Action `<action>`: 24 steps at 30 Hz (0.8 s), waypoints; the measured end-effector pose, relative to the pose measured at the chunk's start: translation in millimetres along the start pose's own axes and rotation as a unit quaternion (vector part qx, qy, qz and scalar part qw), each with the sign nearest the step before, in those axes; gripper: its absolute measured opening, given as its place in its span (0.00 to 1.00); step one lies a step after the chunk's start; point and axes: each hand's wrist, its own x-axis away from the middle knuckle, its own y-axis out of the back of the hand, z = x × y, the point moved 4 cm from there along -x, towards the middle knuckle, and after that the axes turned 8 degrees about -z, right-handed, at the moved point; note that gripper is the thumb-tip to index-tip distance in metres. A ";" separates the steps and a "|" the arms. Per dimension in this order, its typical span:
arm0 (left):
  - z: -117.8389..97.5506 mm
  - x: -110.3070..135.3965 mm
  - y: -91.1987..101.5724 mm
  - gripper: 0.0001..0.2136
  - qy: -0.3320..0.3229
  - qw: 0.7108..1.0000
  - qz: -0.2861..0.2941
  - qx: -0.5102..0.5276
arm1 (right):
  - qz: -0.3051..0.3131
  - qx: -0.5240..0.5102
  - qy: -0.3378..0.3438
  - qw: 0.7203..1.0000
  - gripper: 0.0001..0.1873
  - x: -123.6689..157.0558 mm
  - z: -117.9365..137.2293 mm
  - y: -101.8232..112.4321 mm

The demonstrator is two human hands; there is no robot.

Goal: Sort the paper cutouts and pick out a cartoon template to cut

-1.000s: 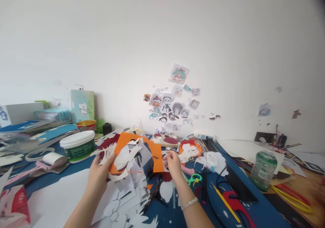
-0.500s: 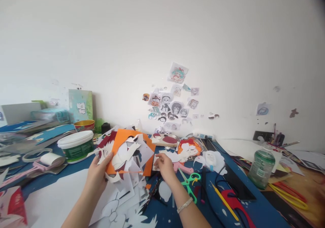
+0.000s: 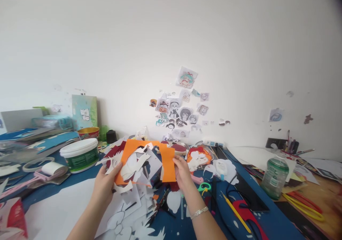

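Paper fills both hands: the left hand (image 3: 106, 183) is closed, thumb on top and fingers underneath, on the lower left corner of an orange paper sheet (image 3: 130, 148), with a bundle of white paper cutouts (image 3: 135, 161) and a dark red scrap (image 3: 113, 151) pressed against it, all lifted clear of the desk and tilted toward the camera. The right hand (image 3: 183, 172) pinches the sheet's hanging right strip between thumb and fingertips, its other fingers folded in, so the sheet spans the gap between the two hands, just above them. A silver bracelet (image 3: 199, 213) circles the right wrist. Directly under both hands lies a heap of white paper offcuts (image 3: 125, 215) on the blue desk (image 3: 269, 225). Just right of the right hand sit green-handled scissors (image 3: 204, 187) and, beyond its fingertips, an orange-haired character cutout (image 3: 200, 156). Farther right of that hand lie a thin yellow stick (image 3: 236, 213) and, well apart, a green plastic bottle (image 3: 275, 177) standing upright. Left of the left hand stands a white tub with a green label (image 3: 80, 154), lid on, with a pink lint roller (image 3: 50, 168) lying just beside it, farther left. Well beyond both hands, cartoon stickers (image 3: 181, 108) cluster on the white wall (image 3: 187, 26)
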 end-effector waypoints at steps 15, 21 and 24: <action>9.9 34.8 -36.5 0.22 -0.194 0.956 0.152 -0.162 | 0.101 0.347 0.220 0.906 0.10 50.3 -17.3 -66.9; 0.7 37.0 -36.2 0.25 -0.167 0.958 0.134 -0.189 | 0.138 0.332 0.217 0.908 0.11 45.8 -18.8 -62.8; 0.5 27.3 -26.2 0.31 -0.077 0.980 0.079 -0.163 | 0.150 0.326 0.237 0.903 0.12 42.9 -9.2 -57.0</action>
